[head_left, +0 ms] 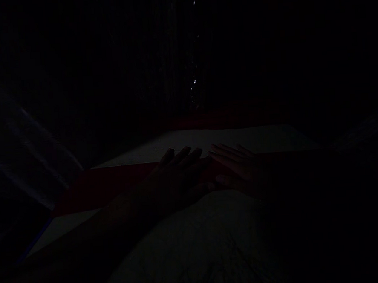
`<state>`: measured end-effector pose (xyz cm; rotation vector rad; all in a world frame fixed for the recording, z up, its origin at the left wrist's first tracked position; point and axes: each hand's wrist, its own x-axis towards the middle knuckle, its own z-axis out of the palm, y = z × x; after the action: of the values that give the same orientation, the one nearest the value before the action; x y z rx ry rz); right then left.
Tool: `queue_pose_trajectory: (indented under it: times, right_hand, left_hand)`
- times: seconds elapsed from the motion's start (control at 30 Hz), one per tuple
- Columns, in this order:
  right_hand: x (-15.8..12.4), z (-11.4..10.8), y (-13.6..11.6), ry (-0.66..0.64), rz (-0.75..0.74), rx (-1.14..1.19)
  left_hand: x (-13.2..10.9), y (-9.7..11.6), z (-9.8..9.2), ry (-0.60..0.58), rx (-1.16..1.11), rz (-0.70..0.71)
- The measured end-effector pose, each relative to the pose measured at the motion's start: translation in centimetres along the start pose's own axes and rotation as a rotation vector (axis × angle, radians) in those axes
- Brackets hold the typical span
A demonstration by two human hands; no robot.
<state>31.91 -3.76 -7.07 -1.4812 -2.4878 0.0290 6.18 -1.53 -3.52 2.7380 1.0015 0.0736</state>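
Very little light falls on the scene. My left hand (178,176) lies flat, palm down, its fingers apart and pointing away from me. Beside it my right hand (238,166) reaches in from the right, also flat with its fingers stretched out. Both appear to rest on a cloth-like surface with a dark red band (115,184) and pale bands (240,138). The two hands' fingertips come close together near the middle. I see nothing held in either hand. Deep shadow hides the right wrist and forearm.
Small bright specks (194,81) form an upright line in the dark background. At the left, faint pale streaks (45,154) run down toward the surface. A thin blue edge (35,240) borders its left side. Darkness hides most else.
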Motion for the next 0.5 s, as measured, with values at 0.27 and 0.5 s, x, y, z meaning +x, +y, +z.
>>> queue_pose_trajectory:
  times: [0.27, 0.5]
  right_hand:
    - [0.13, -0.1, 0.13, -0.035, -0.002, 0.017]
    - [0.24, -0.45, 0.0, -0.044, -0.001, 0.035]
  left_hand:
    - [0.01, -0.01, 0.11, 0.002, 0.018, 0.01]
    - [-0.01, -0.07, 0.26, 0.022, 0.028, 0.008]
